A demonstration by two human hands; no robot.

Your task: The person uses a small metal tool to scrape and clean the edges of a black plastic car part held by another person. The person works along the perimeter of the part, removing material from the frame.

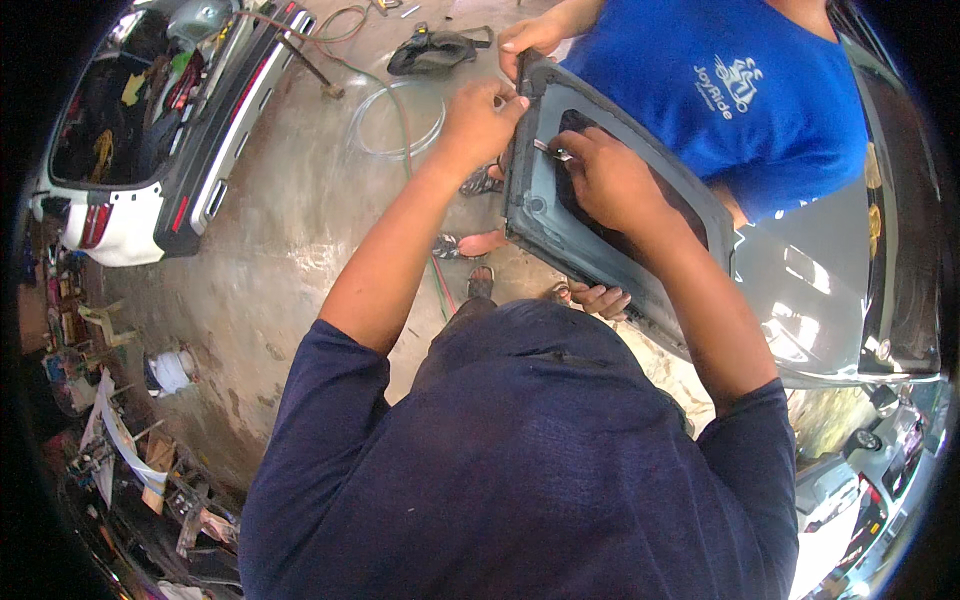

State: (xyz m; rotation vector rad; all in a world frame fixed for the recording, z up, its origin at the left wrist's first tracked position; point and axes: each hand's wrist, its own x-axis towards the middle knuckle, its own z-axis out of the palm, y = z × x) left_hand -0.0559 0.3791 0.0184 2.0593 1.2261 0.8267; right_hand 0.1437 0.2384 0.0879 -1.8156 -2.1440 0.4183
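A dark framed glass panel with a black rubber rim is tilted between me and a co-worker. My left hand has its fingers curled at the panel's upper left edge, pinching the rim. My right hand lies over the glass, closed on a small metal tool whose tip points toward the left border. The co-worker's one hand grips the top corner; fingers of another hand support the lower edge from underneath, below my right forearm.
A white vehicle with its rear toward me stands at the left. A grey car is at the right, behind the co-worker in blue. A black bag, coiled clear hose and thin hoses lie on the concrete floor. Clutter lines the lower left.
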